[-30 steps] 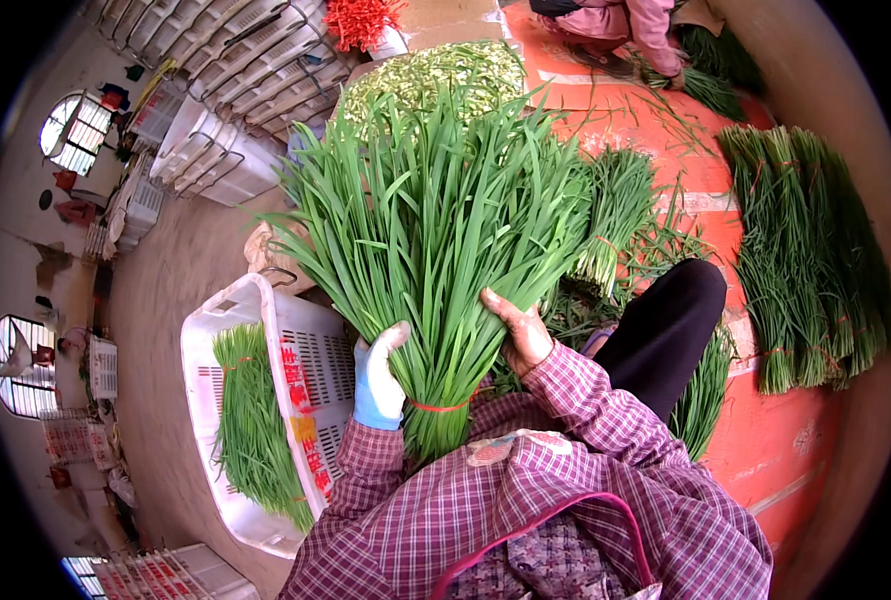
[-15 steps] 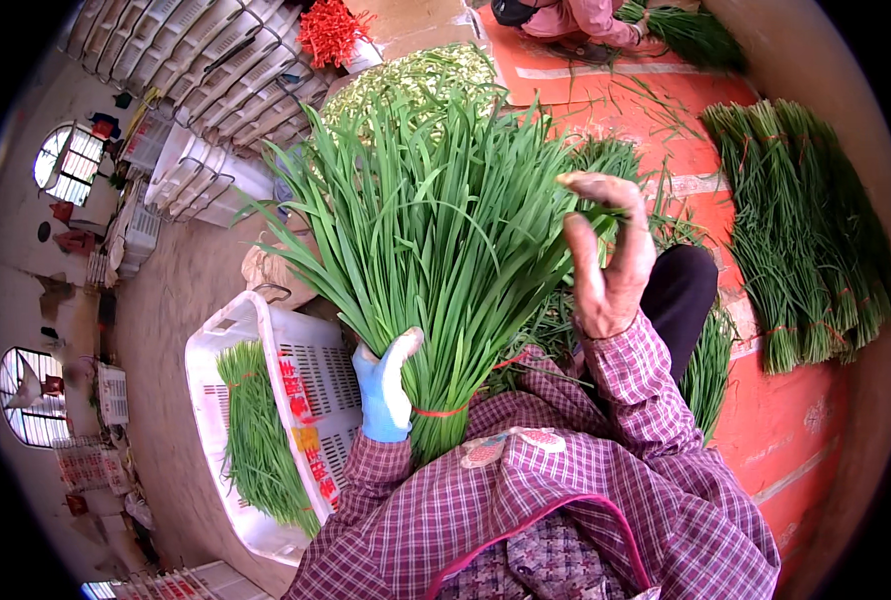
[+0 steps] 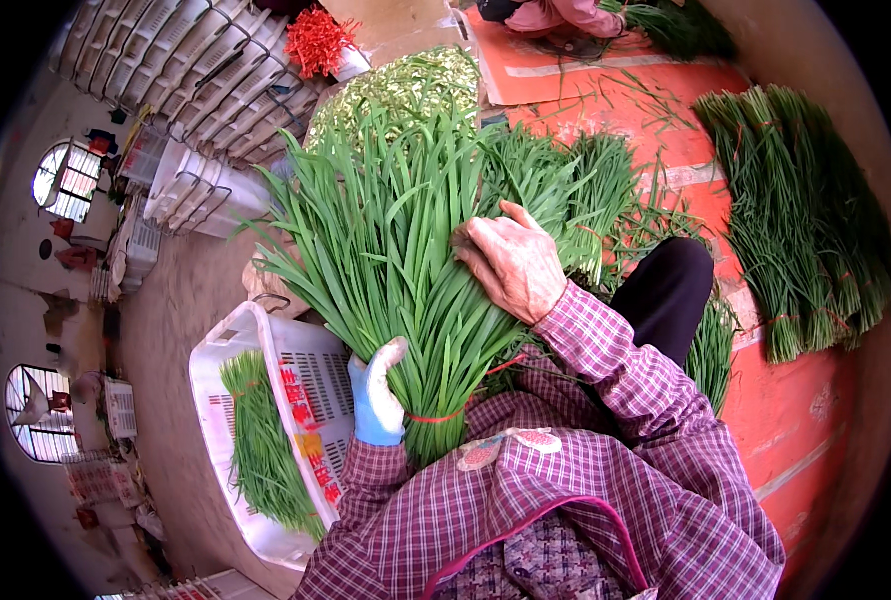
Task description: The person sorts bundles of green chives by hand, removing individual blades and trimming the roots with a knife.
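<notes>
We grip the leafy bunch [image 3: 395, 270] before us in our gloved left hand [image 3: 376, 390], above its red band [image 3: 435, 419], and should steady it without bruising; whether our bare right hand [image 3: 513, 262], curled against it, pinches anything, we cannot tell

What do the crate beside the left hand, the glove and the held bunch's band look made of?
Crate: probably moulded plastic, semi-matte white; regular slots, thick rim.
Glove: perhaps knit fabric, matte blue; the white part could be a rubbery coating, judging by the two-tone look.
Band: rubber or plastic, finish unclear; thin, red, around the stems, too small to tell.
</notes>
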`<state>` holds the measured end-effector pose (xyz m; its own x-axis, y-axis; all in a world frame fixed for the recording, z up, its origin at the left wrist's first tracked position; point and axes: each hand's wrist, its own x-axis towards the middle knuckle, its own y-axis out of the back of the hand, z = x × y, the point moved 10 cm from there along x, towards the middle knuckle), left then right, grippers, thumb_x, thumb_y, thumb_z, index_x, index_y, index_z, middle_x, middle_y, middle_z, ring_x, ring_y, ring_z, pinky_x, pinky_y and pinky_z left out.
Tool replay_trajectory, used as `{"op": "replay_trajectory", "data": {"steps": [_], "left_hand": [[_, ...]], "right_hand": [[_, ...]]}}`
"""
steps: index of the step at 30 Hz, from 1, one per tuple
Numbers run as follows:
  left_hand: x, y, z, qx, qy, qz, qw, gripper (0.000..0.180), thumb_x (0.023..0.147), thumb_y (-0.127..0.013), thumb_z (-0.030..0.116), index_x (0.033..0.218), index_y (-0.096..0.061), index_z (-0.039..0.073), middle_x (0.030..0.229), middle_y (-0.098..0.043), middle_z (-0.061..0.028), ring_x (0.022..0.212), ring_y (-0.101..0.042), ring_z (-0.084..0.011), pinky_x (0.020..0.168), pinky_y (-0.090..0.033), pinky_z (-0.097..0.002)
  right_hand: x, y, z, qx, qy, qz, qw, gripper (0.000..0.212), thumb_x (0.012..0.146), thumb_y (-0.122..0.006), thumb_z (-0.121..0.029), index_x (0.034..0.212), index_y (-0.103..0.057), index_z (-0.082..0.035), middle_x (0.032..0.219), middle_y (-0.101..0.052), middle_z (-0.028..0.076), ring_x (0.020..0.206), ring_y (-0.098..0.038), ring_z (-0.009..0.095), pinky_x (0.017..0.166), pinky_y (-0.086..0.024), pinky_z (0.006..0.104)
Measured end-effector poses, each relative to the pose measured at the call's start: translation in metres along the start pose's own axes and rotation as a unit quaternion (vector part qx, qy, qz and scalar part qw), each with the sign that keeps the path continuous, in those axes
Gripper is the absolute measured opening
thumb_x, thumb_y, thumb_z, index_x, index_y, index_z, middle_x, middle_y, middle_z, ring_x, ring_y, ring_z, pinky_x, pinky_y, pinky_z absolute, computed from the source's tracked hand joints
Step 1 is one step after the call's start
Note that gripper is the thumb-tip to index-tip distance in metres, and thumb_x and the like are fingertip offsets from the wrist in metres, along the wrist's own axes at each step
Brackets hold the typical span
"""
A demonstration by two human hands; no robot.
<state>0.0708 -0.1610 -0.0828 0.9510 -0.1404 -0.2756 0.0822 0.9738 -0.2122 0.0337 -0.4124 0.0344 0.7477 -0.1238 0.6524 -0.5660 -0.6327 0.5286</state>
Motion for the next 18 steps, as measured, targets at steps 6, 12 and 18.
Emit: {"op": "replay_trajectory", "data": {"steps": [6, 12, 18], "left_hand": [[-0.001, 0.002, 0.000, -0.009, -0.003, -0.001, 1.000, 0.037, 0.084, -0.058, 0.009, 0.119, -0.054, -0.003, 0.108, -0.064, -0.0101, 0.096, -0.064, -0.0187, 0.088, -0.052, -0.0313], [-0.005, -0.008, 0.007, 0.037, -0.011, -0.033, 0.999, 0.037, 0.083, -0.059, 0.008, 0.117, -0.055, -0.004, 0.108, -0.064, -0.0109, 0.096, -0.063, -0.0186, 0.086, -0.051, -0.0309], [-0.006, -0.033, 0.018, 0.071, -0.057, -0.062, 0.994, 0.037, 0.086, -0.057, 0.010, 0.120, -0.052, -0.002, 0.113, -0.059, -0.0093, 0.099, -0.059, -0.0181, 0.090, -0.048, -0.0309]], "right_hand": [[0.008, -0.007, 0.002, -0.032, -0.026, -0.022, 0.999, 0.025, 0.085, -0.065, -0.027, 0.104, -0.059, -0.011, 0.076, -0.062, 0.005, 0.076, -0.061, 0.026, 0.090, -0.043, 0.0438], [0.016, -0.011, -0.002, -0.016, -0.015, -0.054, 0.998, 0.023, 0.084, -0.065, -0.034, 0.097, -0.060, -0.015, 0.075, -0.062, 0.007, 0.080, -0.060, 0.028, 0.089, -0.041, 0.0438], [0.006, -0.005, 0.004, -0.061, 0.008, -0.010, 0.998, 0.018, 0.082, -0.066, -0.028, 0.090, -0.058, -0.014, 0.078, -0.058, 0.004, 0.081, -0.057, 0.026, 0.089, -0.041, 0.0435]]}}
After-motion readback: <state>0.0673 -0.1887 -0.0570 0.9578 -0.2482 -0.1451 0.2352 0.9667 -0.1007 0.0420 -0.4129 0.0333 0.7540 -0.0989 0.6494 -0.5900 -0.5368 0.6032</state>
